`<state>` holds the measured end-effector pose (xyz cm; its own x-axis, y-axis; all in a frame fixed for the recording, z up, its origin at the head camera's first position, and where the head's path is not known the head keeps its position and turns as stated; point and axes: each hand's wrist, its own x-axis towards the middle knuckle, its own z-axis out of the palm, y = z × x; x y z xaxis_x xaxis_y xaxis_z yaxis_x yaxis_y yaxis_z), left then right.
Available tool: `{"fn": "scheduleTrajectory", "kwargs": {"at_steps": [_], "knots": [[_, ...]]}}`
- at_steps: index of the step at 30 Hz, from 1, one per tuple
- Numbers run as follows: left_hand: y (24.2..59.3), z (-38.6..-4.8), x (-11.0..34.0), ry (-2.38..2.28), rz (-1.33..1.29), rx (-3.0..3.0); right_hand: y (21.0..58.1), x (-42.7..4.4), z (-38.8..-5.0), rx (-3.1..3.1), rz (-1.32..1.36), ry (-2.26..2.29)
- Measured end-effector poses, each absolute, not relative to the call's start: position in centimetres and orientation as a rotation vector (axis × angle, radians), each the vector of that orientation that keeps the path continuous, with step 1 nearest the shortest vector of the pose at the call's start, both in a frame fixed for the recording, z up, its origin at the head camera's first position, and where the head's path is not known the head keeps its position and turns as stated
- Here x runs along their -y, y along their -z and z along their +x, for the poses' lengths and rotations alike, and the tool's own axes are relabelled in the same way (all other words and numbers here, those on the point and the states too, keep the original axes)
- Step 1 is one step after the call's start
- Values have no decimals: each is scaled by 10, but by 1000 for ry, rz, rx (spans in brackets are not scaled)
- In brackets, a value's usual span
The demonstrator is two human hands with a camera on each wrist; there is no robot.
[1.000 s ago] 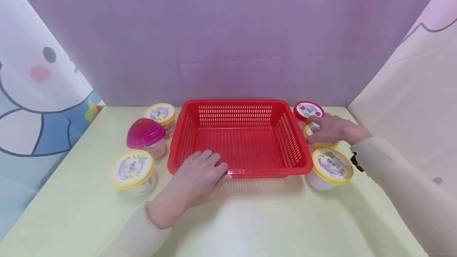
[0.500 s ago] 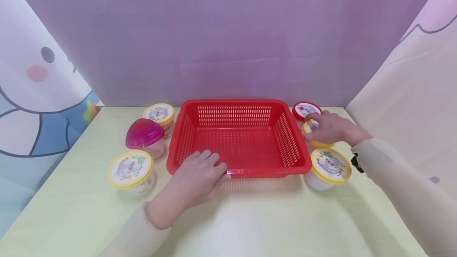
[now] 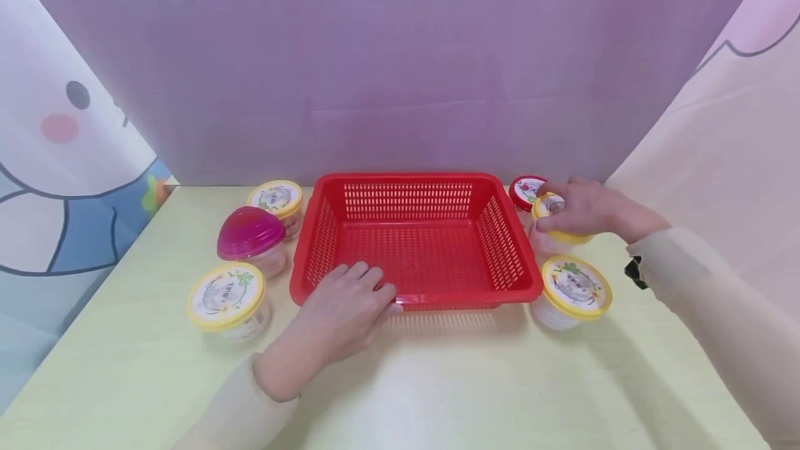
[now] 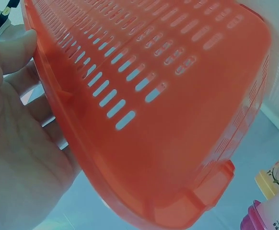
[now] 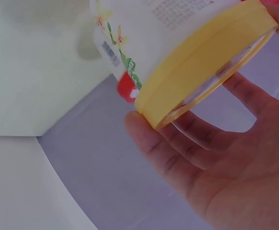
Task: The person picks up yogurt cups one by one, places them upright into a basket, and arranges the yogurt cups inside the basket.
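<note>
My left hand (image 3: 344, 311) grips the near rim of a red perforated plastic basket (image 3: 462, 298), left of the rim's middle. In the left wrist view the thumb and fingers (image 4: 43, 111) are at that rim, on either side of the basket wall (image 4: 168, 134). My right hand (image 3: 590, 208) grips a round tub with a yellow lid (image 5: 211, 62), fingers spread around the lid's edge from above. The tub is held slightly raised at the basket's right side. Just behind it stands a red-lidded tub (image 3: 526, 187), partly hidden. In front stands another yellow-lidded tub (image 3: 576, 289).
Left of the basket, in a row, stand a yellow-lidded tub (image 3: 276, 196), a tub with a domed magenta lid (image 3: 251, 233) and a nearer yellow-lidded tub (image 3: 226, 297). A purple cloth wall (image 3: 400, 75) closes off the table's back (image 3: 462, 380); printed cloths hang at both sides.
My right hand has risen a little with the yellow-lidded tub, shifting slightly back and right. The left hand stays on the basket rim. The view has shifted slightly.
</note>
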<state>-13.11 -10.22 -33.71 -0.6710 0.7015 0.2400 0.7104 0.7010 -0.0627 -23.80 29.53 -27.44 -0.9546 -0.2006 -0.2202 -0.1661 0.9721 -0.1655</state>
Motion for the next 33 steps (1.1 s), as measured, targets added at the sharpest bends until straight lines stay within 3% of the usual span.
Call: {"fn": "scheduleTrajectory", "kwargs": {"at_steps": [21, 33], "knots": [[337, -129, 102, 57, -1089, 2674, 226, -288, -242, -2966, -315, 177], [340, -129, 101, 43, -1069, 2691, 211, -257, -244, -2951, -325, 244]]}}
